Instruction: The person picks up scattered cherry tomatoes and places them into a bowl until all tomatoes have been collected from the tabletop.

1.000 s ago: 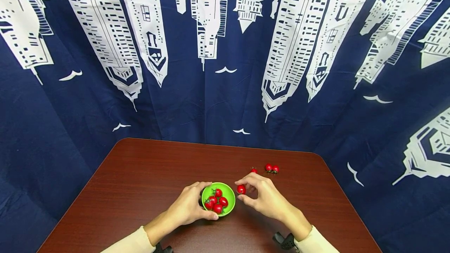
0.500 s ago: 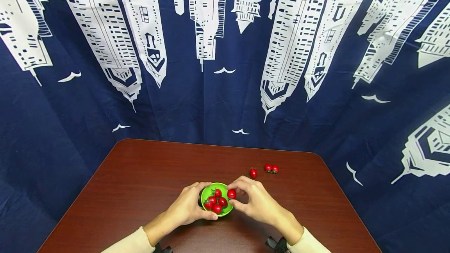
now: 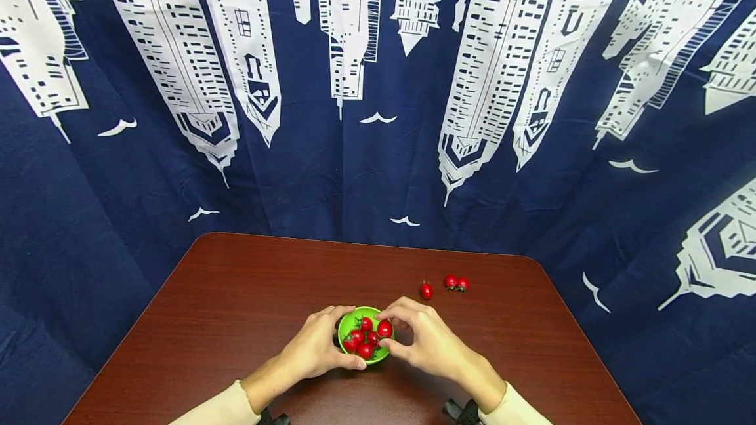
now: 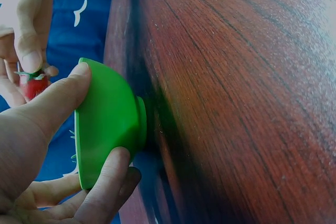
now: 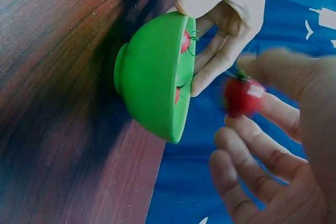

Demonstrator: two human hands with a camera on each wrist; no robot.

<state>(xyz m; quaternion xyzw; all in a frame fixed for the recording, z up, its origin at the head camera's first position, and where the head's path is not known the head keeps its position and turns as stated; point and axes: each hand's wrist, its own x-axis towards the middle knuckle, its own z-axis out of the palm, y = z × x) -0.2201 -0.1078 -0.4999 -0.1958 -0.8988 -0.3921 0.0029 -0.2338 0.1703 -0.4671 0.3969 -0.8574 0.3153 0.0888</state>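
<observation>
From my distant post I see the L hand [image 3: 327, 343] curved round the green bowl [image 3: 391, 351], thumb at the near rim and fingers at the far rim. I suppose it grips so b/c a small, light bowl could slide or tip when touched from the R side. The bowl stands approx. level; if its foot fully touches the surface [image 3: 248, 294], I can't tell for sure.

The R hand [image 3: 422, 340] holds one cherry tomato [image 3: 384, 328] in a narrow pinch, over the bowl's R part. In the R wrist view this tomato is apart from the rim, on the bowl's mouth side. The pinch at the fingertips probably keeps the palm outside the rim. Inside the bowl I count five cherry tomatoes [image 3: 365, 351], some w/ green stems.

About room: the loose tomato [image 3: 426, 290] lies beyond the R hand, and a touching pair [image 3: 453, 283] is a bit further right, nearer the far edge than the bowl is. The surface has rounded far corners, w/ a blue skyline curtain [image 3: 307, 195] behind. Wide wood extends left of the bowl; between the two hands there is little space.
</observation>
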